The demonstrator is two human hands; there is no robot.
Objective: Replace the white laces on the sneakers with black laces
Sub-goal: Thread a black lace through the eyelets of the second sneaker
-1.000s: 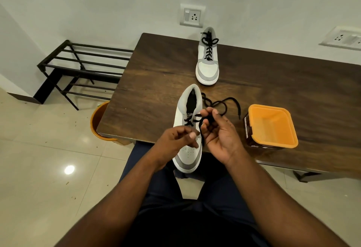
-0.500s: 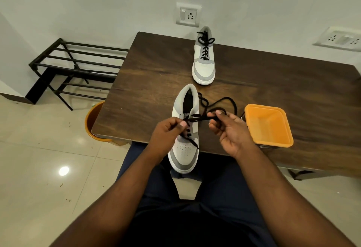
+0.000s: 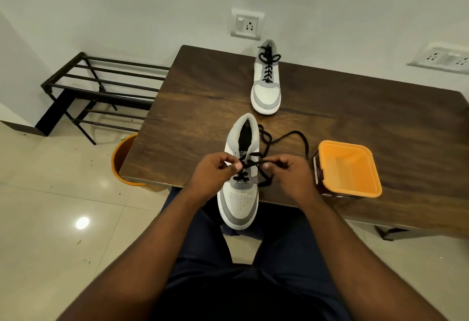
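A white and grey sneaker (image 3: 238,203) lies at the table's near edge, toe toward me and overhanging it. A black lace (image 3: 284,137) is threaded through its lower eyelets, with loose ends trailing onto the table to the right. My left hand (image 3: 213,178) pinches the lace at the shoe's left side. My right hand (image 3: 291,176) pinches the other strand at the right side. The lace runs taut between them across the tongue. A second sneaker (image 3: 266,92), fully laced in black and tied, stands at the table's far side.
An orange open container (image 3: 350,168) sits on the dark wooden table (image 3: 193,117) just right of my right hand. An orange bucket (image 3: 121,160) stands on the floor under the table's left corner. A black metal rack (image 3: 101,92) is against the wall at left.
My hands have moved apart to either side of the near sneaker, pulling the black lace across it. The view has shifted slightly.
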